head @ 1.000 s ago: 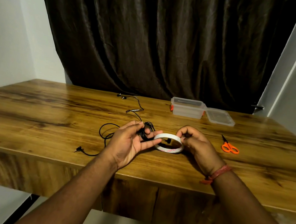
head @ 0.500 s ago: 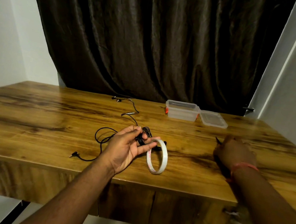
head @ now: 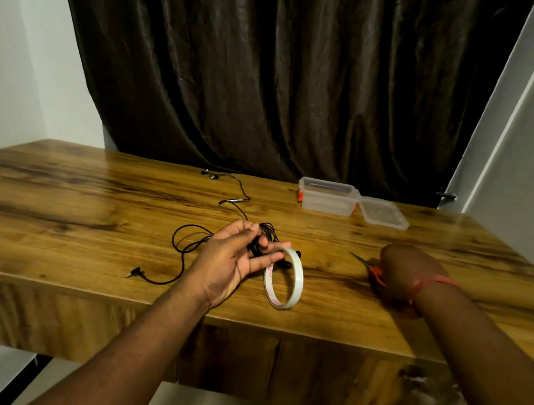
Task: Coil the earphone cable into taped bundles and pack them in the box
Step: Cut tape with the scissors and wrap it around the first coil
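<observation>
My left hand (head: 232, 261) pinches a small coil of the black earphone cable (head: 266, 235) between thumb and fingers, just above the table. A white tape roll (head: 298, 276) hangs on edge from the coil, right of my palm. The rest of the cable trails left to its jack plug (head: 132, 274) and back to the earbuds (head: 210, 175). My right hand (head: 400, 274), blurred, curls over the orange-handled scissors (head: 375, 273) at the right; their blades stick out to the left. The clear plastic box (head: 325, 206) stands open at the back.
The box's clear lid (head: 383, 213) lies flat just right of it. All of this sits on a wooden table (head: 67, 207) whose front edge runs below my wrists. A dark curtain hangs behind, with white walls on both sides.
My right hand let go of the tape roll and moved right onto the scissors. The roll swung down and now hangs on edge from the coil in my left hand.
</observation>
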Action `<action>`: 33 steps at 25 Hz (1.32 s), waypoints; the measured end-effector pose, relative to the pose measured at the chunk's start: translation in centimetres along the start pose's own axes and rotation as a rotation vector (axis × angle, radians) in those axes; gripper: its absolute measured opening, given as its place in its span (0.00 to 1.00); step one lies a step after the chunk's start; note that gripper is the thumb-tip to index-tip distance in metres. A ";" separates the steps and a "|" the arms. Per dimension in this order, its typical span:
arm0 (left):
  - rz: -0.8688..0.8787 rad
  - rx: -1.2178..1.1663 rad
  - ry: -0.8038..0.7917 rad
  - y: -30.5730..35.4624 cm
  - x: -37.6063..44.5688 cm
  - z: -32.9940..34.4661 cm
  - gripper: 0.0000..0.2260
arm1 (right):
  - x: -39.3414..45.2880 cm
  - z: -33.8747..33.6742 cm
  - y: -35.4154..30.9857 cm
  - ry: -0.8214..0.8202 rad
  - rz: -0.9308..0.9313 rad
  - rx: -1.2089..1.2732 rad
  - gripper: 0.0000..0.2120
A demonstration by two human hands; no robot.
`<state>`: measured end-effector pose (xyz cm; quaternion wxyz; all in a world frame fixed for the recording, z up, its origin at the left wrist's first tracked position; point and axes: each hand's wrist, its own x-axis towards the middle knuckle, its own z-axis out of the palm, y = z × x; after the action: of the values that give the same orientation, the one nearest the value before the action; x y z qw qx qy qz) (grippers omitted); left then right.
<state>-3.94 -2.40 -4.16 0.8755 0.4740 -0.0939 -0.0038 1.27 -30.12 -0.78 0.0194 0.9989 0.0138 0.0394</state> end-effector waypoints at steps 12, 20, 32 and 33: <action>0.040 0.016 0.008 0.2 -0.4 0.5 0.08 | -0.8 0.1 -3.5 0.032 -0.107 -0.032 0.08; 0.049 0.011 -0.001 0.1 -0.3 0.2 0.09 | -2.5 -3.7 -3.0 -0.159 -0.181 0.588 0.19; 0.071 0.100 0.016 0.1 -0.6 0.6 0.08 | -1.3 -8.4 -4.8 -0.565 -0.520 0.462 0.21; 0.071 0.102 0.017 0.1 -0.6 0.5 0.08 | -1.2 -8.5 -5.1 -0.554 -0.527 0.453 0.21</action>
<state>-4.65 -2.75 -3.91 0.8504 0.5146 -0.1034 0.0359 -0.73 -24.77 7.38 -0.1874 0.9133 0.2703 -0.2403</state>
